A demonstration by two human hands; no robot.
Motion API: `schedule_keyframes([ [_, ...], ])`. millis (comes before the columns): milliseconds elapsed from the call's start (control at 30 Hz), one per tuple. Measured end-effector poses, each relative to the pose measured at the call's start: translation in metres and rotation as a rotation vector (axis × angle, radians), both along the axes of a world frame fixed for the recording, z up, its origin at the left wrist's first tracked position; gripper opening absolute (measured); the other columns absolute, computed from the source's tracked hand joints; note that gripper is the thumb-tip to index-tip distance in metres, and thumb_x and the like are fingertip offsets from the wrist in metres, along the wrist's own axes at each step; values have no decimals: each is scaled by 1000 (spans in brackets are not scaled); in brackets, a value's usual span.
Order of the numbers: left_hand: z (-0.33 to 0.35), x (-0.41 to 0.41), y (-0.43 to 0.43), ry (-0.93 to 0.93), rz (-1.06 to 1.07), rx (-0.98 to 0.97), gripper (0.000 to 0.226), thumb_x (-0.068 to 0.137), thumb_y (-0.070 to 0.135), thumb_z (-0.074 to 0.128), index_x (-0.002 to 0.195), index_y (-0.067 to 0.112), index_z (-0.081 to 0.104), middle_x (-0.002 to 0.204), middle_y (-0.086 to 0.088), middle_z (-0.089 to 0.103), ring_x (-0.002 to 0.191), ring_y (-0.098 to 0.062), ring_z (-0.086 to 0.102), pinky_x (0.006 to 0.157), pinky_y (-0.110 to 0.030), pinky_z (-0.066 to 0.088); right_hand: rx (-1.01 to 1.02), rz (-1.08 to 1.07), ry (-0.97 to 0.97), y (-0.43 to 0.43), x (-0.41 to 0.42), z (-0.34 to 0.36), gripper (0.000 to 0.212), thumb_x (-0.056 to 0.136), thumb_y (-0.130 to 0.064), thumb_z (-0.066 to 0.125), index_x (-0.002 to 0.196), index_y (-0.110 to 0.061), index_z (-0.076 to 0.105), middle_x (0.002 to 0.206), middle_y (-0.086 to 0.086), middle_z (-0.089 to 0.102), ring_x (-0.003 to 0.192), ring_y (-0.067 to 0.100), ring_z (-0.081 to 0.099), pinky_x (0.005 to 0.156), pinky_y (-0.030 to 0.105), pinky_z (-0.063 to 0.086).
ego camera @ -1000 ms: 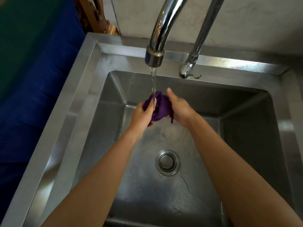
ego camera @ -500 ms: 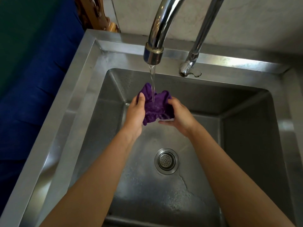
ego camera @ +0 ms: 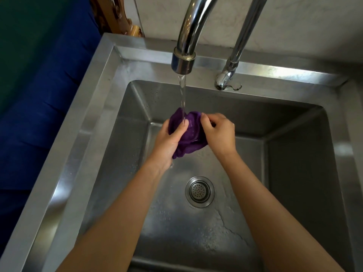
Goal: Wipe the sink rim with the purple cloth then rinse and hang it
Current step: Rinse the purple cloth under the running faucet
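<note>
Nearest, two bare forearms reach out over the steel sink [ego camera: 92, 118], above the round drain [ego camera: 199, 191] in its wet floor. Just beyond the drain, the left hand [ego camera: 167, 143] cups the purple cloth [ego camera: 189, 132] from below and the side, fingers closed round the bunched fabric, while the right hand [ego camera: 219, 130] pinches its upper right edge with curled fingers. Half a second ago that right hand lay flatter under the cloth, palm up; now it has come round on top and gripped, and the bundle looks squeezed tighter (a kneading motion, I would judge, working the dirt out). A thin stream of water [ego camera: 182, 99] falls from the tap [ego camera: 183, 61] straight onto the cloth and the left thumb. Behind the tap, a second chrome pipe [ego camera: 231, 65] rises from the back rim. So the rinse is under way; wringing and hanging remain, and nothing to hang it on is in view.
</note>
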State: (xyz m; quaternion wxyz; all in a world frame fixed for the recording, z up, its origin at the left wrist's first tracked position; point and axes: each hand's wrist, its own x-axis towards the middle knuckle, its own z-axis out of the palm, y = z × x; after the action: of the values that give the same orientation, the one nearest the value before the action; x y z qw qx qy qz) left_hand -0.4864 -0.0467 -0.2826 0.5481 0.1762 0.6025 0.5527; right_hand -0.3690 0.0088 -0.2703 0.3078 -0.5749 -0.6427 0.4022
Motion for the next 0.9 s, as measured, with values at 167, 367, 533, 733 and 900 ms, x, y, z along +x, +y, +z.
schedule_keyframes([
  [167,1,-4,-2,-8,58,-15,21,83,30,68,103,33,60,108,-2,69,100,-22,67,85,-42,56,-105,-11,151,6,8,4,18,90,-15,57,89,-8,74,78,2,69,73,14,64,76,30,53],
  [367,0,-4,-3,7,74,-22,17,83,28,67,99,32,61,101,1,69,95,-20,68,83,-41,57,-251,50,372,3,8,12,24,95,-12,49,78,-16,65,67,0,61,60,7,53,60,17,48],
  [533,-3,-4,-4,20,102,-52,18,82,30,68,100,33,62,103,1,69,96,-20,68,83,-41,57,-222,-4,367,5,10,11,27,96,-12,46,74,-18,60,70,-2,58,63,7,52,57,17,46],
  [733,-2,-2,-5,-8,109,-63,18,84,32,66,101,31,62,103,0,69,95,-20,68,77,-36,59,-526,30,577,6,12,16,31,91,-5,39,64,-10,52,58,4,60,55,17,52,55,23,47],
  [900,0,-1,-5,-89,104,-71,21,85,35,63,106,31,61,109,0,68,97,-20,68,74,-36,59,-437,-154,229,1,13,-6,22,93,-12,44,74,-12,55,70,3,58,66,15,56,64,29,50],
])
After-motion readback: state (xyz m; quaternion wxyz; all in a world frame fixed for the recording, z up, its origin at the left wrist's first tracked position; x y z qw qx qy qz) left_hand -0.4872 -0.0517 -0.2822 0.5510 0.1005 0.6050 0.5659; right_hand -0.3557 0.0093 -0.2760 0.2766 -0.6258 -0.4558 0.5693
